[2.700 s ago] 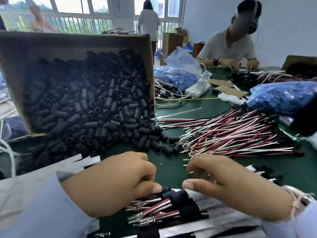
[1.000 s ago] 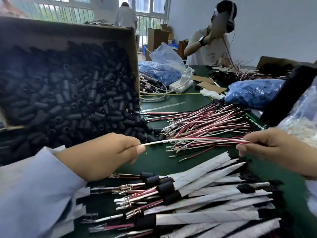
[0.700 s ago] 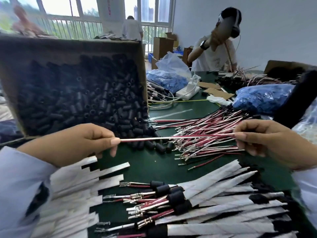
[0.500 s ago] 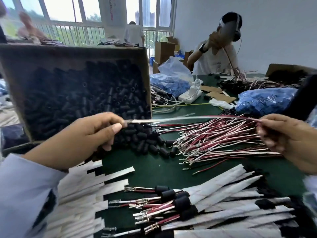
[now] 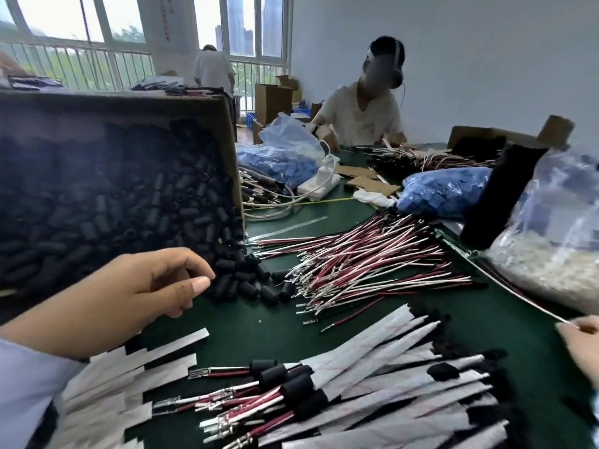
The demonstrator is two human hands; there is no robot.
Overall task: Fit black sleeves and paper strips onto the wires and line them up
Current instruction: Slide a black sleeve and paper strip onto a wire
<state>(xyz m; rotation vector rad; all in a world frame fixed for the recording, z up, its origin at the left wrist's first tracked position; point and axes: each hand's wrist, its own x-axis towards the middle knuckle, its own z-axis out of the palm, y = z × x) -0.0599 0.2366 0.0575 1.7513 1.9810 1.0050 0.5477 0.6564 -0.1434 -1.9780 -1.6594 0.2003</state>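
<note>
Left hand: fingers loosely curled, thumb forward, nothing visible in the grip. It hovers at the mouth of the tipped brown cardboard box, just beside the short black tubular sleeves spilling from the box onto the green table.

Right hand: far right of the box, mostly cut off by the frame edge. Its fingertips pinch the end of a single thin pale wire, which runs straight back toward the box.

Right of the box mouth: loose heap of red and white wires.

In front of the box, nearest the viewer: row of wires fitted with black sleeves and white paper strips.

In front of the box, under the left wrist: stack of bare white paper strips.
</note>
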